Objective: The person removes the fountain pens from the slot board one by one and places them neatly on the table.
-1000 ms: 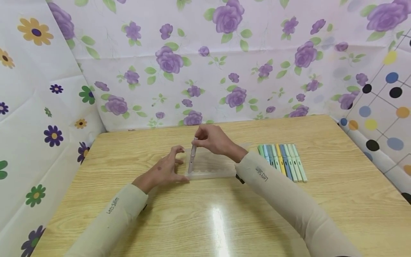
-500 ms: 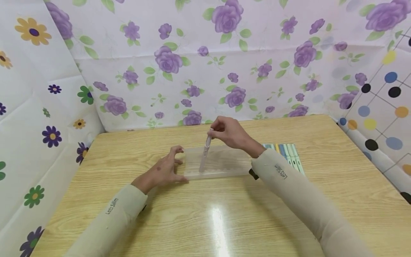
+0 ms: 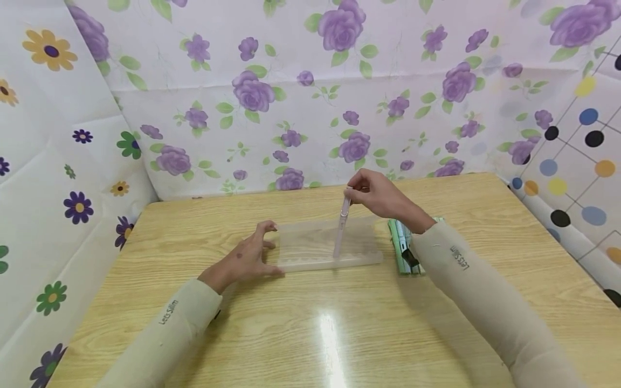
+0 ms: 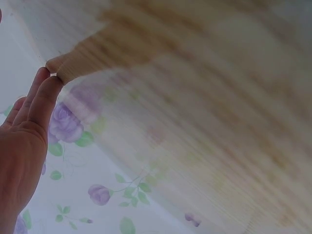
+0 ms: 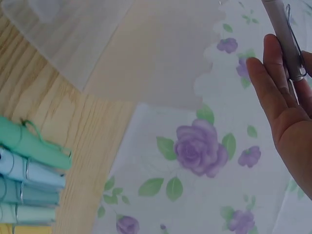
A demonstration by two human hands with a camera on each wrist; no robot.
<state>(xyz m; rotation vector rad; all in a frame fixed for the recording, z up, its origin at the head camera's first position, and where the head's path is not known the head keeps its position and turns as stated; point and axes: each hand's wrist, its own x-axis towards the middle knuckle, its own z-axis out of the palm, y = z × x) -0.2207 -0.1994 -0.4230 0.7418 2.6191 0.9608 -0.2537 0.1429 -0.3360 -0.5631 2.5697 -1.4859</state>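
Note:
A translucent plastic case lies flat on the wooden table. My left hand rests beside its left end, straight fingers touching its edge; the left wrist view shows those fingers straight against a blurred table. My right hand pinches the top of a pale lilac pen, which stands nearly upright with its lower end in the right part of the case. The right wrist view shows the pen with its clip against my fingers, and the case below.
A row of pastel pens lies right of the case, mostly hidden by my right forearm; the right wrist view shows the pens' clipped ends. Flowered cloth walls close in the table's back and sides.
My right hand has carried the upright pen rightward along the case, from its left end to its right part. The forearm now covers most of the pen row. The left hand stayed put.

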